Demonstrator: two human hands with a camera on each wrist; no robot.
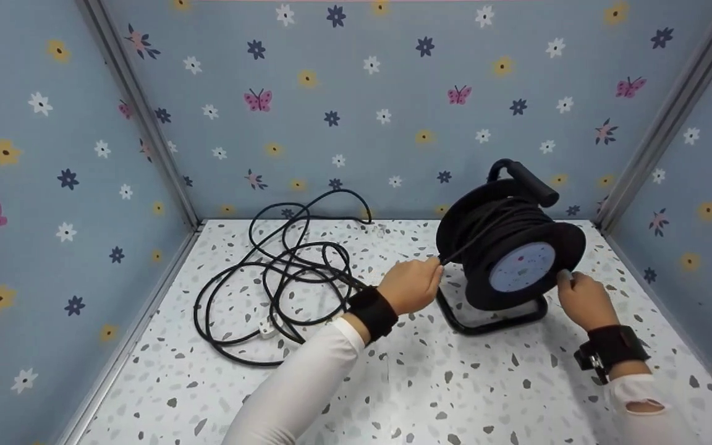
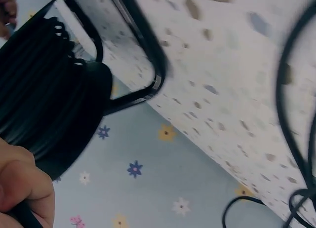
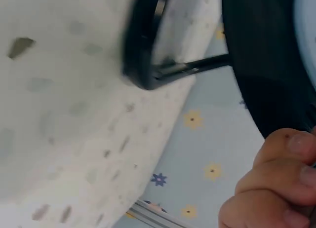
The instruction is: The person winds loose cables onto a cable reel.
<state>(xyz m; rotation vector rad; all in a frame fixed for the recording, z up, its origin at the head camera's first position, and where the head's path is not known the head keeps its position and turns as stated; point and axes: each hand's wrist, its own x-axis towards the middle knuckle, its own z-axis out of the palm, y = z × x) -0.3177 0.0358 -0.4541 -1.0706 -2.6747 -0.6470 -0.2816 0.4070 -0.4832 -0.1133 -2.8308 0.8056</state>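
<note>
A black cable reel [image 1: 510,241] with a pale blue face panel [image 1: 523,267] stands on its tubular frame at the right. Black cable [image 2: 29,85] is wound in layers round its drum. My left hand [image 1: 413,285] grips the cable just left of the drum, and a taut length runs from its fingers up over the windings. In the left wrist view, that hand [image 2: 24,183] curls round the cable beside the reel's flange. My right hand [image 1: 586,301] has its fingers curled at the front flange's lower right edge; in the right wrist view, what lies inside its fingers [image 3: 284,164] is mostly hidden.
Loose loops of black cable [image 1: 207,312] lie tangled on the speckled white tabletop [image 1: 418,383] at the left, with a white plug [image 1: 267,327] among them. The reel's carrying handle [image 1: 534,184] rises near the back wall. Flower-patterned panels [image 1: 356,111] enclose the table.
</note>
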